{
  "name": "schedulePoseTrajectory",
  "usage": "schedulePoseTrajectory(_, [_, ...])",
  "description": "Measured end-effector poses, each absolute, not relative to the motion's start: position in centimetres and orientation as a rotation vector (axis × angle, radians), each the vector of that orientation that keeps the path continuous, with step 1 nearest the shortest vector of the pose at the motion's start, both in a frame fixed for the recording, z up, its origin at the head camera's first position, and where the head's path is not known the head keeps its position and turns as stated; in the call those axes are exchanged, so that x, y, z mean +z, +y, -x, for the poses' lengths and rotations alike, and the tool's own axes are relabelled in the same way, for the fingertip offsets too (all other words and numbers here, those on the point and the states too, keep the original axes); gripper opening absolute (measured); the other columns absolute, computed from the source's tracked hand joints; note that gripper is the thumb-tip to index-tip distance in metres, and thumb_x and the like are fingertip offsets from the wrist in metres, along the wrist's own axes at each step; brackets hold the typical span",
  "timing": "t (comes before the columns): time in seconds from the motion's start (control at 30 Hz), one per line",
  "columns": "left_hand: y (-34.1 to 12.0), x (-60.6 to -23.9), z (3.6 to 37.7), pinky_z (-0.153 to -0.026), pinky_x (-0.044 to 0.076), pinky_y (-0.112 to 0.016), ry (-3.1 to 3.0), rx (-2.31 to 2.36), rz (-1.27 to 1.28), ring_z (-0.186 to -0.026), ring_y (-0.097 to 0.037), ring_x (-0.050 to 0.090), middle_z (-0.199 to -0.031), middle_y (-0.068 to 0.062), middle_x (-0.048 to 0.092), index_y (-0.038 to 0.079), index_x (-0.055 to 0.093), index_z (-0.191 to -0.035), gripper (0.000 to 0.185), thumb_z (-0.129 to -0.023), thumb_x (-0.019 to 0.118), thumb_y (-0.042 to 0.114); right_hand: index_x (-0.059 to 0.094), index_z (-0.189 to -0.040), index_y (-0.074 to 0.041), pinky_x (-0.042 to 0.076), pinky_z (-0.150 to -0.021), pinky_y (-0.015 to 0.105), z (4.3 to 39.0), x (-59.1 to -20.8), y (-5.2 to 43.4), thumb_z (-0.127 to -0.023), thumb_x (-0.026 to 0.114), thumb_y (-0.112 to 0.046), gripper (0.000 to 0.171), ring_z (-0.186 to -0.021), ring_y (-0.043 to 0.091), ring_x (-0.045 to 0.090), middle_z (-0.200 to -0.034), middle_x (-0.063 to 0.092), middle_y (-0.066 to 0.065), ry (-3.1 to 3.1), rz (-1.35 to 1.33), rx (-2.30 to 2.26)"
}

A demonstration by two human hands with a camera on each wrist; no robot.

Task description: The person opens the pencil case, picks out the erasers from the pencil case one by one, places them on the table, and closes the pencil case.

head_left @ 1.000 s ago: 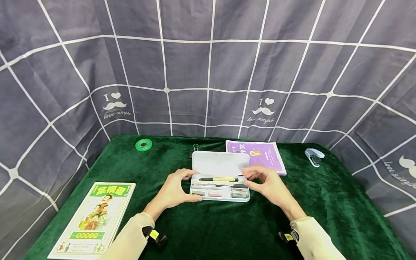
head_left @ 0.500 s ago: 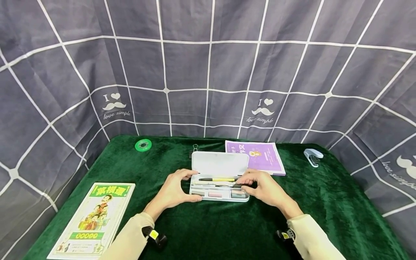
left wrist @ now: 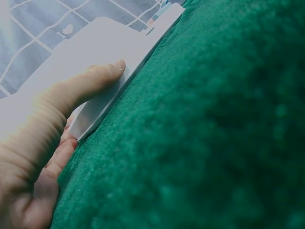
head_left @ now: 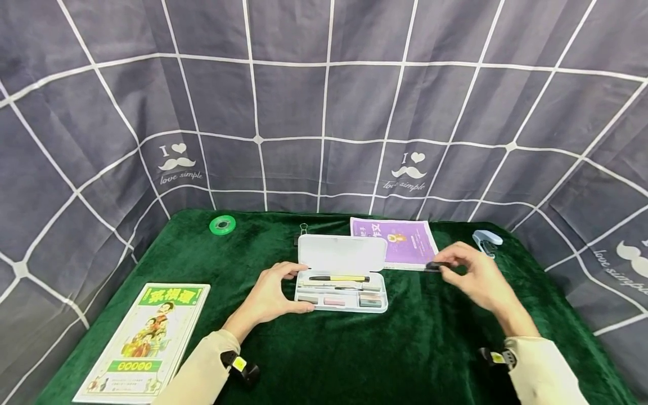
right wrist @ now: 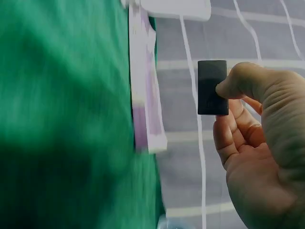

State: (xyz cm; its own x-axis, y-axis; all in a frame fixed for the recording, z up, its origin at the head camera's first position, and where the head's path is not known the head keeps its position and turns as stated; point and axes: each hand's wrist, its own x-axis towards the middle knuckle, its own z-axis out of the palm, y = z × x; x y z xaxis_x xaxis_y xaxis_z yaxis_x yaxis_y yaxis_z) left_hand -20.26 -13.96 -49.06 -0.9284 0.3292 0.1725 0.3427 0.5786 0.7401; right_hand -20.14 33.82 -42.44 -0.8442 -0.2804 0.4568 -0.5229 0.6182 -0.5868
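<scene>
Pencil case (head_left: 324,309) in one grip, small black block (right wrist: 212,88) in the other: that is how I have the two hands set. My right hand (head_left: 473,275) pinches the block between thumb and fingertips. From the head camera the block overlaps the near right corner of a purple book (head_left: 405,244), which lies beyond that grip and to its left; my right-wrist view shows the block and the book apart.

My left hand (head_left: 273,289) grips the left end of the case, thumb along the front wall and fingers at the back corner by the hinge. The white case lies on green cloth (head_left: 395,360), its lid (head_left: 341,254) raised on the far side of that grip. Right of the left thumb, the front row of compartments holds a pink eraser (head_left: 334,301) and, farther from the thumb, a darker block-shaped piece (head_left: 370,302). Behind that row I see a yellow-and-black pen (head_left: 340,278) among slimmer items I cannot make out.

Just past the right grip, partly covered by the hand, sits a light-blue stapler (head_left: 489,237). Beyond the left grip, at the lid's back left corner, a binder clip (head_left: 304,228) shows its wire loop. Farther out and to the left of that grip is a green tape roll (head_left: 216,227), and nearer me, also to its left, a white-and-green book (head_left: 144,343) lies flat.
</scene>
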Motion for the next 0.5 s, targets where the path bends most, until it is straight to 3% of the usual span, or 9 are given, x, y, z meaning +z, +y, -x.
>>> schedulePoseTrajectory(0.2, [-14.0,-49.0,20.3,-0.110,0.054,-0.057,-2.781,-1.314,0.586,-0.128,-0.026,0.066,-0.145,0.003,0.068,0.028,0.070,-0.148,0.086,-0.073,0.106,0.051,0.083,-0.111,-0.019,0.047,-0.080,0.013,19.7,-43.9,38.8,-0.092,0.085,0.007,0.033,-0.089,0.005,0.059,-0.104,0.074,0.000,-2.589,-0.495,0.948])
schedulePoseTrajectory(0.5, [-14.0,-49.4,20.5,-0.111,0.051,-0.059,-2.777,-1.293,0.600,-0.128,-0.026,0.066,-0.144,0.004,0.069,0.029,0.070,-0.148,0.087,-0.073,0.105,0.054,0.084,-0.107,-0.021,0.049,-0.077,0.015,19.7,-45.9,40.7,-0.091,0.089,0.002,0.028,-0.087,0.003,0.064,-0.105,0.078,-0.002,-2.693,-0.435,0.860])
